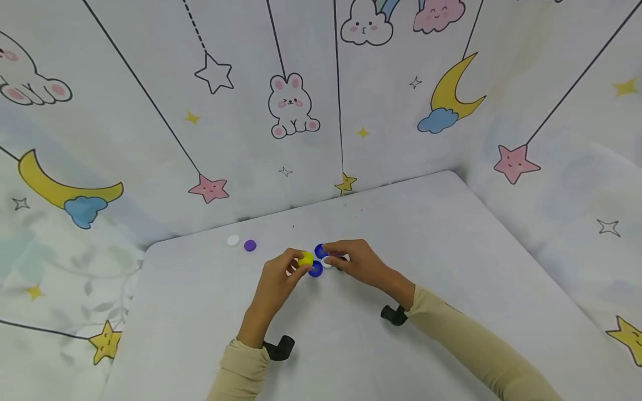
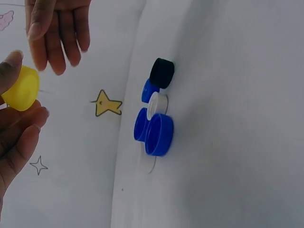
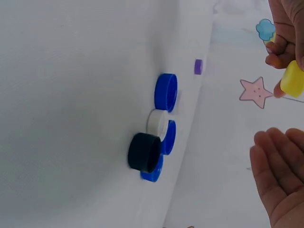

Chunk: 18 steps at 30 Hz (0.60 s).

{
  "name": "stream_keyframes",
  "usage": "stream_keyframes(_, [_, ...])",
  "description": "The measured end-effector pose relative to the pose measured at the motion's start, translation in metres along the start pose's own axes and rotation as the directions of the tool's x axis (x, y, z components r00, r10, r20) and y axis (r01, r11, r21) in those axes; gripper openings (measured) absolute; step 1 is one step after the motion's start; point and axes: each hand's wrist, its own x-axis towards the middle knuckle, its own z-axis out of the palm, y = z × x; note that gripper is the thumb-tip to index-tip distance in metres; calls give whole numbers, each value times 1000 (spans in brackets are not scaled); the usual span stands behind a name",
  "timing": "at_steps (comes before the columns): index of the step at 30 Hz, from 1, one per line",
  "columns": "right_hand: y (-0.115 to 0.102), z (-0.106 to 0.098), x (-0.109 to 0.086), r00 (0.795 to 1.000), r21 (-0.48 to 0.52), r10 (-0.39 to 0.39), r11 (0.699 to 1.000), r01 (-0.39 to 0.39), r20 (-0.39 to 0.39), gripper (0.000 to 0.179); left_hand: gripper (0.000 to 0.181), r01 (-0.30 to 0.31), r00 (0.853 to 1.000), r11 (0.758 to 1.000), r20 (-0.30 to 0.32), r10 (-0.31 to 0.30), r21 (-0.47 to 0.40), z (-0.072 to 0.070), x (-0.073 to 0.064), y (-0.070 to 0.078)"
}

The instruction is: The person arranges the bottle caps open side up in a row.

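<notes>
Left hand [image 1: 276, 277] pinches yellow cap [image 1: 305, 258]; blue caps [image 2: 165, 136] hollow-side up.

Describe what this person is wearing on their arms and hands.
The left sleeve and right sleeve are both beige; the left is creased at its end, the right bears a small dark mark. A black, angular fitting juts out at each wrist. The left hand and right hand are ungloved.

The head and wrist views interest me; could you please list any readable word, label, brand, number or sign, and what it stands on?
None is readable: the yellow cap shows no legible lettering and the backdrop only drawings.
The dark mark on the right sleeve is too small to read.
</notes>
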Motion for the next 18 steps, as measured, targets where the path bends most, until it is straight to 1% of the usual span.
stream_keyframes(2, [-1,0,0,1000,52,-28,998,28,7,35,30,-19,1000,1000,25,19,-12,3,0,4])
stream_keyframes(7, [-1,1,1,996,157,-62,986,53,58,31,30,-49,996,998,76,52,-43,11,-1,9])
stream_keyframes(10, [0,1,0,994,173,-66,984,51,85,30,29,-58,994,997,94,62,-54,15,-2,9])
stream_keyframes(18, [2,2,0,988,165,-54,986,30,145,35,27,-41,992,998,117,47,-52,20,-6,8])
